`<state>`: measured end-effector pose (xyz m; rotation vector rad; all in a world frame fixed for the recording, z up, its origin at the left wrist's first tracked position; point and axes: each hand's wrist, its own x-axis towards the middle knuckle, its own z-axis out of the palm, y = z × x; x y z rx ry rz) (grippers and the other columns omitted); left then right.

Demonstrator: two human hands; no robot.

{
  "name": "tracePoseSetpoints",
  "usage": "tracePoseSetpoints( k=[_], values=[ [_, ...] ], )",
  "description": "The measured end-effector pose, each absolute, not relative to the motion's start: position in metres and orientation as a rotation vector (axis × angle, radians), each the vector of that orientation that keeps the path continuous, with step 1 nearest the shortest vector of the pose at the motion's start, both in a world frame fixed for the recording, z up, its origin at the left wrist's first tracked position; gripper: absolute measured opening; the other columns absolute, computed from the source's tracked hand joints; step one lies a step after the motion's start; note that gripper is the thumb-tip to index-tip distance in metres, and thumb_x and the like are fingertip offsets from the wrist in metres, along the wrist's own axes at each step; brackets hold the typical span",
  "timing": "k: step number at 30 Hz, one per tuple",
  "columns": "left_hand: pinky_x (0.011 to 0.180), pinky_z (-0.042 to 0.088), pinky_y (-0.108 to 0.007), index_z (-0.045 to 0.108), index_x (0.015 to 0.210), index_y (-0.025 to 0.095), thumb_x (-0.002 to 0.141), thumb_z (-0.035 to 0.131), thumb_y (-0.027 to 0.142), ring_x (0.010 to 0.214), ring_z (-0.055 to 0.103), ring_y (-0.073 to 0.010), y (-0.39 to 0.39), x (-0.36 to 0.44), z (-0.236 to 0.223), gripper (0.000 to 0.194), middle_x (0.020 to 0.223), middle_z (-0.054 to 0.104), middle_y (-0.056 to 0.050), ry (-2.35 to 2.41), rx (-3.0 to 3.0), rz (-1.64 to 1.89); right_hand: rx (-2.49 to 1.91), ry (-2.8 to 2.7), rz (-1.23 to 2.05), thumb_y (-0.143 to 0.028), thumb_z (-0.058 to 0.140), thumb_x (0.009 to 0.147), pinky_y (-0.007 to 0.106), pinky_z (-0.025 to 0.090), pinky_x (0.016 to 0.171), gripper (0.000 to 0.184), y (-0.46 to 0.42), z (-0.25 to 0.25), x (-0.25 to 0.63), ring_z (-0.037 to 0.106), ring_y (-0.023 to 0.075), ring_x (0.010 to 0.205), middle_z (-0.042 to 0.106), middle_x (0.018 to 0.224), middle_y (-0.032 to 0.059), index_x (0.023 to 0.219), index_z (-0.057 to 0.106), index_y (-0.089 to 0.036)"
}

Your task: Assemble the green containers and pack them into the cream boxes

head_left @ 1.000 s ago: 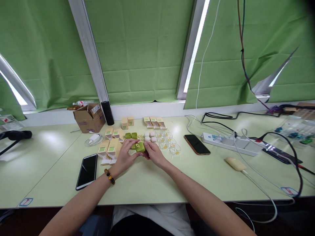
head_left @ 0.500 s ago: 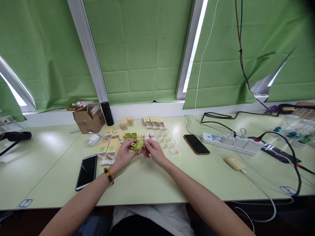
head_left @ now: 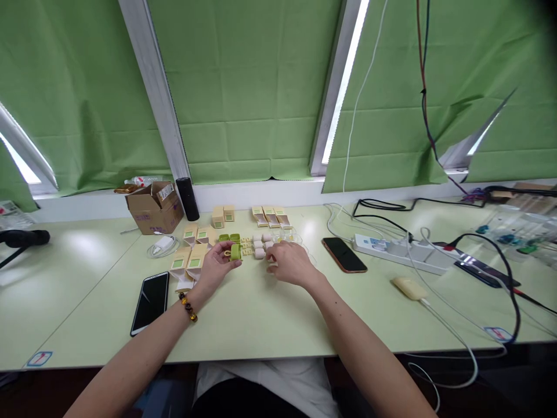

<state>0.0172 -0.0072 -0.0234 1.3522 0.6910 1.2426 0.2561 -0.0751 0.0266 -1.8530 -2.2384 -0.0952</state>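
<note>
My left hand [head_left: 216, 264] grips a small green case [head_left: 235, 252] with a pale loop on its side, held just above the table. My right hand [head_left: 292, 262] is over the right end of the pale pink blocks [head_left: 260, 253], fingers bent down and thumb curled in. Whatever lies between its fingertips is hidden. Clear plastic cups [head_left: 292, 234] show partly behind that hand. Between the hands are small yellowish pieces [head_left: 246, 245] in rows. Two more green cases [head_left: 229, 237] sit behind my left hand.
Open cream boxes [head_left: 196, 259] stand left of my left hand, near a phone [head_left: 150, 303]. More small boxes [head_left: 271, 216] are at the back. To the right lie another phone [head_left: 344, 255], a power strip [head_left: 404, 255] and loose cables. A cardboard carton [head_left: 155, 209] stands back left.
My right hand has left the green case and moved right, onto the pink blocks. My left hand has shifted slightly left with the case, which is now turned more upright.
</note>
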Motion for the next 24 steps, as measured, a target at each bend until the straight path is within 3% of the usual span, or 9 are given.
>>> tracePoseSetpoints(
  k=[4,10,14,19,24],
  values=[
    [0.085,0.061,-0.034,0.067,0.112,0.016,0.057,0.100,0.024,0.090,0.069,-0.0169,-0.008,0.018,-0.023,0.064,0.103,0.073,-0.005,0.684,1.331,1.258,-1.940,-2.377,-0.223,-0.024,0.073,0.081,0.037,0.046,0.085,0.024,-0.078,0.024,0.255,0.068,0.0320,0.105,0.078,0.108,0.0145,0.103,0.078,-0.018],
    [0.088,0.061,-0.034,0.067,0.112,0.016,0.058,0.099,0.025,0.093,0.070,-0.0173,-0.008,0.018,-0.022,0.063,0.107,0.074,-0.006,0.698,1.344,1.276,-1.950,-2.400,-0.242,-0.015,0.067,0.082,0.036,0.042,0.080,0.012,-0.070,0.012,0.259,0.069,0.0297,0.097,0.077,0.099,0.0136,0.089,0.076,-0.018],
    [0.088,0.060,-0.034,0.067,0.112,0.016,0.058,0.100,0.025,0.094,0.070,-0.0177,-0.007,0.017,-0.023,0.063,0.109,0.074,-0.007,0.707,1.332,1.302,-1.589,-2.298,-0.375,-0.008,0.066,0.082,0.034,0.040,0.078,0.024,-0.064,0.009,0.259,0.067,0.0255,0.095,0.076,0.098,0.0099,0.102,0.074,-0.019],
    [0.089,0.060,-0.035,0.066,0.112,0.016,0.059,0.099,0.026,0.095,0.071,-0.0191,-0.009,0.017,-0.021,0.063,0.109,0.074,-0.007,0.699,1.327,1.323,-0.950,-1.960,-0.695,-0.006,0.055,0.095,0.034,0.041,0.075,0.025,-0.063,0.005,0.247,0.060,0.0202,0.084,0.069,0.089,0.0057,0.108,0.069,-0.023],
    [0.089,0.060,-0.034,0.066,0.113,0.016,0.060,0.099,0.027,0.097,0.071,-0.0187,-0.012,0.018,-0.019,0.062,0.110,0.073,-0.007,0.695,1.336,1.327,-0.572,-1.789,-0.735,-0.004,0.057,0.092,0.035,0.050,0.076,0.037,-0.065,-0.006,0.234,0.062,0.0200,0.087,0.067,0.094,0.0048,0.118,0.062,-0.029]
  ],
)
